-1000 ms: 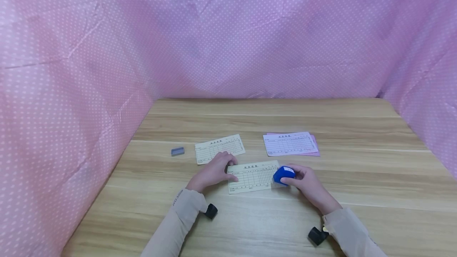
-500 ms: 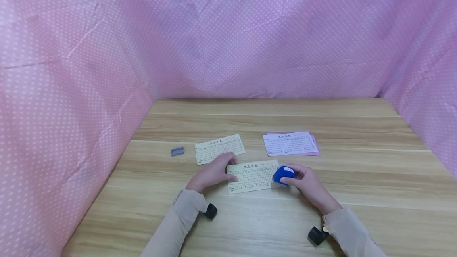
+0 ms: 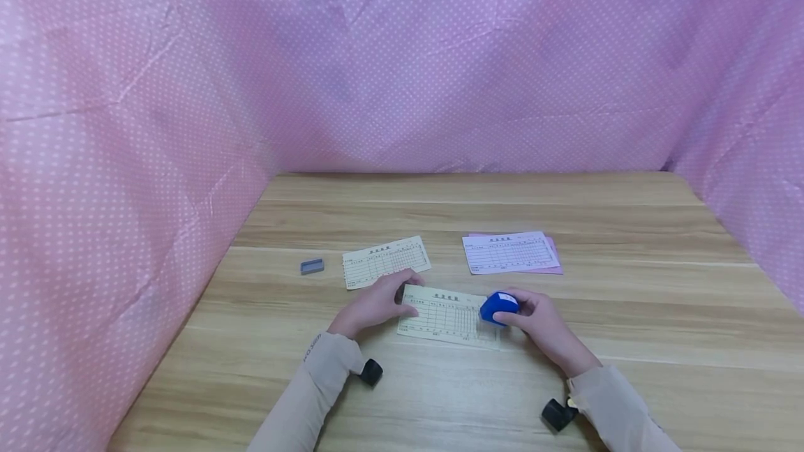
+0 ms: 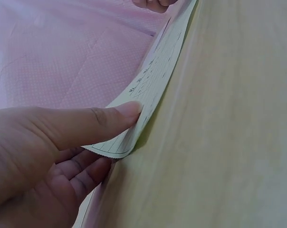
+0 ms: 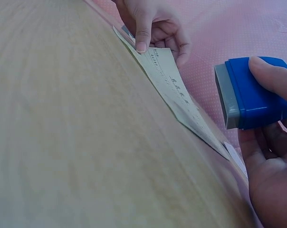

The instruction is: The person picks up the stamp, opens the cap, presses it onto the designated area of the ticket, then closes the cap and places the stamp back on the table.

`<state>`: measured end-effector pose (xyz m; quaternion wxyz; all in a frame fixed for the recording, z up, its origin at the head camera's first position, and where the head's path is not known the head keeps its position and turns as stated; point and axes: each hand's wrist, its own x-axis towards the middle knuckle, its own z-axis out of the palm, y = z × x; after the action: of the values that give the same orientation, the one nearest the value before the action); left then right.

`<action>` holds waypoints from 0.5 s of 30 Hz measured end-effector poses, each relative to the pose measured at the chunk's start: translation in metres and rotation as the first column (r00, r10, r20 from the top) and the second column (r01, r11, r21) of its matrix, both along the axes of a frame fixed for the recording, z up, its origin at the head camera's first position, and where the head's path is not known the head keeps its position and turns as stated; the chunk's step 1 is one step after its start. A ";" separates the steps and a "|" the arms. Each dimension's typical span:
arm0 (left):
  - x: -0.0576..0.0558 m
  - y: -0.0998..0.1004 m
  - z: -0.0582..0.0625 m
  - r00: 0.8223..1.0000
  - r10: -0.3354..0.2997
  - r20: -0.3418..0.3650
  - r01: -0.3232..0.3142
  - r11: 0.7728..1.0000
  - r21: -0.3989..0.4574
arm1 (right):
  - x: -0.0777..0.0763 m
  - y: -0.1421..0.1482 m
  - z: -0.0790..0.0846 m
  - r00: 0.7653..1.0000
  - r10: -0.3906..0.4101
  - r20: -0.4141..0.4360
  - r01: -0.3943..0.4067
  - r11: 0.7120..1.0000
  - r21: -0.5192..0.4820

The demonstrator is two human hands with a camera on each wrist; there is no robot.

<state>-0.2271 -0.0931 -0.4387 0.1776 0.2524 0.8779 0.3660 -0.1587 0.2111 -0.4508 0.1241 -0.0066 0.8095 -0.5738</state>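
My left hand [image 3: 375, 302] pinches the left end of a cream printed form [image 3: 440, 319] between thumb and fingers. In the left wrist view that end of the form [image 4: 134, 114] bends up off the table, the thumb on its printed face. My right hand [image 3: 539, 316] grips a blue stamp [image 3: 498, 307] over the form's right end, overlapping it in the head view. The right wrist view shows the stamp [image 5: 257, 95] held clear of the paper, its grey stamping end facing the form.
Behind my left hand lies another cream form [image 3: 386, 258], with a small grey stamp cap [image 3: 312, 267] to its left. A white form [image 3: 509, 253] overlaps a pink sheet [image 3: 555, 268] at the back right. Pink dotted cloth [image 3: 465, 89] surrounds the wooden table [image 3: 615, 229].
The cream form in my left hand has turned slightly clockwise, its right end dropping toward me. My right hand and the stamp have stayed almost still.
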 end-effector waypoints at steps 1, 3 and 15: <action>0.000 0.000 -0.001 1.000 0.001 -0.001 -0.001 1.000 0.006 | 0.000 0.000 0.000 1.000 0.000 0.001 0.000 1.000 0.001; 0.000 0.000 -0.002 1.000 0.005 -0.003 -0.005 1.000 0.021 | 0.000 0.000 0.000 1.000 -0.001 0.003 0.001 1.000 0.001; 0.000 -0.001 -0.002 1.000 0.020 0.024 -0.023 0.991 0.129 | 0.000 0.000 0.000 1.000 -0.012 0.009 0.012 1.000 -0.010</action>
<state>-0.2275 -0.0941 -0.4409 0.1671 0.2497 0.8530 0.4268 -0.1588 0.2106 -0.4510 0.1243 0.0001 0.8062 -0.5784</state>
